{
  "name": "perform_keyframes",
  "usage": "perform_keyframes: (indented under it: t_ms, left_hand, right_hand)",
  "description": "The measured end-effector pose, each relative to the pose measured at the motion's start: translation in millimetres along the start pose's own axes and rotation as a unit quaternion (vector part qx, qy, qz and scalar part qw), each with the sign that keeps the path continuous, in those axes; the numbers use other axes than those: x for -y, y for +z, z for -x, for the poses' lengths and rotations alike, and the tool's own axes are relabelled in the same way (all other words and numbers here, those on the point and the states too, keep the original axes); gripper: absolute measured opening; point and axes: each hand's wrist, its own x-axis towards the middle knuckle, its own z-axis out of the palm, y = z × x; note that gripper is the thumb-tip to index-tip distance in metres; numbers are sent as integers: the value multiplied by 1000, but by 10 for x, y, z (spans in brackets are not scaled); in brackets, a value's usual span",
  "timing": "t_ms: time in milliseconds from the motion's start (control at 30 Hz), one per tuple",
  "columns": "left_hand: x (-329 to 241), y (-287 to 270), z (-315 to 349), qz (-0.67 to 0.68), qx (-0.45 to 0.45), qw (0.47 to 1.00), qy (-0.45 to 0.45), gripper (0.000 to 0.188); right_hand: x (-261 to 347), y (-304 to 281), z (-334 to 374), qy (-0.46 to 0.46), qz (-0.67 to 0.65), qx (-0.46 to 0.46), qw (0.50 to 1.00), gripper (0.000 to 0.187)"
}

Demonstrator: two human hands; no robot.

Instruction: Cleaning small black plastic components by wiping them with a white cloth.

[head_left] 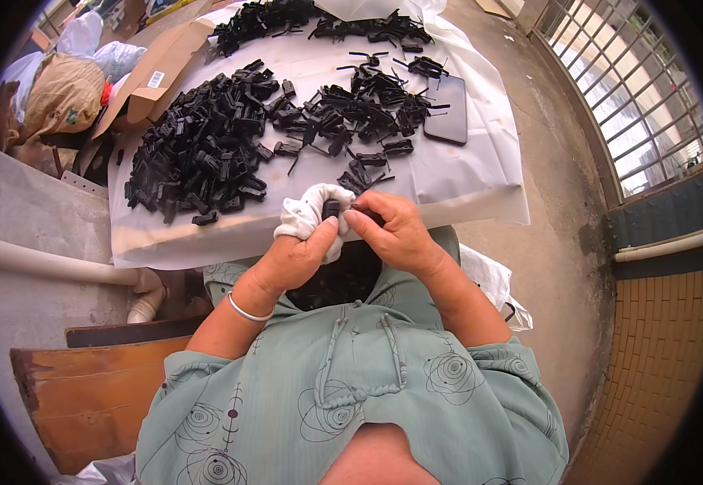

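Note:
Close in front of my body, both hands meet at the table's near edge. My left hand (309, 246) is closed, with a white cloth (295, 220) about its fingers, and its thumb presses a small black plastic part (331, 209). Right beside it, my right hand (400, 232) is closed in a pinch on a dark, thin piece (374, 217), mostly hidden by the fingers. Whether the two black pieces are joined I cannot tell. Just beyond the hands lie several loose black parts (362, 175) with thin stems.
A large heap of black plastic parts (198, 145) covers the left of the white-sheeted table (465, 182); more heaps lie farther back. A dark phone (446, 113) rests at the right. A cardboard box (153, 77) stands at the left edge. Beyond the floor at right is a barred window (626, 81).

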Motion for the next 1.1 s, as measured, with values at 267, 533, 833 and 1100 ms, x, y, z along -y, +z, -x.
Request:
perform_keyframes:
  t_ms: [267, 533, 833, 1100]
  left_hand:
    - [12, -24, -41, 72, 8, 997, -16, 24]
    - [44, 53, -1, -215, -60, 971, 87, 26]
    - [-254, -476, -189, -602, -229, 706, 293, 54]
    - [25, -249, -105, -395, -200, 883, 155, 33]
  right_hand:
    - [-12, 14, -15, -53, 22, 46, 997, 21]
    - [-14, 147, 10, -40, 82, 16, 996, 23]
    - [-167, 23, 71, -91, 161, -77, 980, 12]
    - [-529, -222, -126, -105, 403, -65, 907, 18]
